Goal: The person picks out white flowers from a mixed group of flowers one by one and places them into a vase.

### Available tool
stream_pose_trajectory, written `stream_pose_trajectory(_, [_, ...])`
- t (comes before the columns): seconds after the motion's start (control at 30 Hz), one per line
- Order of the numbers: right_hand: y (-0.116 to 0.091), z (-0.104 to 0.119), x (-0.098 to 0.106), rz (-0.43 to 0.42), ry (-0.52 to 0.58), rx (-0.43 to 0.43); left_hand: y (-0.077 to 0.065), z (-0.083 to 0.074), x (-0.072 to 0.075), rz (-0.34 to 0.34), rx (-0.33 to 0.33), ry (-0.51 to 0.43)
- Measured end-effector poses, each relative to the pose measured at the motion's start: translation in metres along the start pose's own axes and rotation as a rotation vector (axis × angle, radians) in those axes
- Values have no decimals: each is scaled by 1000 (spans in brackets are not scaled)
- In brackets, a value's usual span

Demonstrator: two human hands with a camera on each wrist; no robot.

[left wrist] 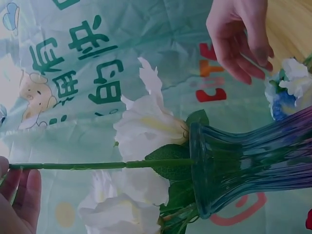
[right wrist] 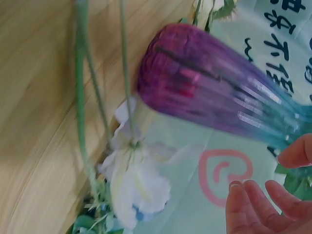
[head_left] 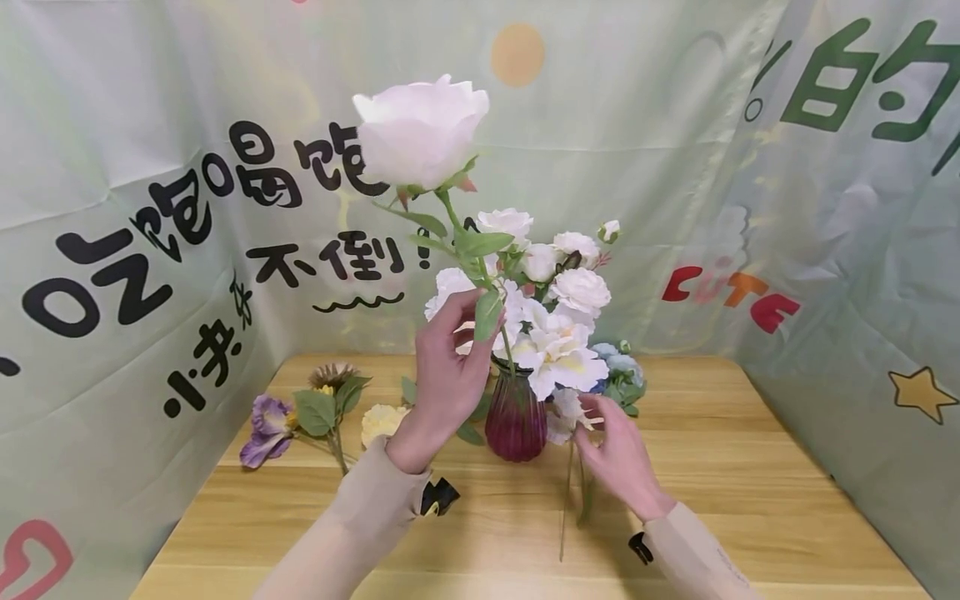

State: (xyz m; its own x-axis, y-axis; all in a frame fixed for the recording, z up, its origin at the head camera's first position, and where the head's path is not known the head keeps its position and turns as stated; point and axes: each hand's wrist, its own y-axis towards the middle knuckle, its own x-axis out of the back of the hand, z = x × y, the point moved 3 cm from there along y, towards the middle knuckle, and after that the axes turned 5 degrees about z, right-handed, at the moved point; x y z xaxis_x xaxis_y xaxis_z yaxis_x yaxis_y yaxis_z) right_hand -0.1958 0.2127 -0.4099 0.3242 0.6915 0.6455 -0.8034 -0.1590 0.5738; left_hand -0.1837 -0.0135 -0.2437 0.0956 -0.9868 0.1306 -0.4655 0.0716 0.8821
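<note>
My left hand (head_left: 450,362) pinches the stem of a large white rose (head_left: 423,133), holding the bloom high above the vase. Seen from the left wrist, the green stem (left wrist: 97,165) runs down into the mouth of the ribbed glass vase (left wrist: 243,151), teal at the neck and purple below. White roses (head_left: 581,290) and a white iris-like flower (head_left: 562,354) fill the vase. Beside the vase, my right hand (head_left: 622,458) holds nothing, its fingers loosely bent and apart. Near it lies a loose white flower (right wrist: 139,180) with a thin stem on the table.
On the left of the wooden table (head_left: 720,500) lie a purple flower (head_left: 266,433), a brownish flower (head_left: 333,377) and a pale yellow one (head_left: 381,423). Blue flowers (head_left: 621,367) lie behind the vase to the right. Printed cloth (head_left: 637,108) encloses the table's back and sides.
</note>
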Motion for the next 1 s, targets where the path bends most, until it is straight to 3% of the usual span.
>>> stream_pose_trajectory(0.43, [-1, -19, 22, -2, 44, -97, 2, 2, -3, -5, -60, 82])
stream_pose_trajectory(0.77, [1, -27, 24, 11, 68, -144, -5, 24, -15, 105, 27, 207])
stream_pose_trajectory(1.0, [1, -28, 24, 18, 71, -163, -10, 34, -18, 158, 54, 343])
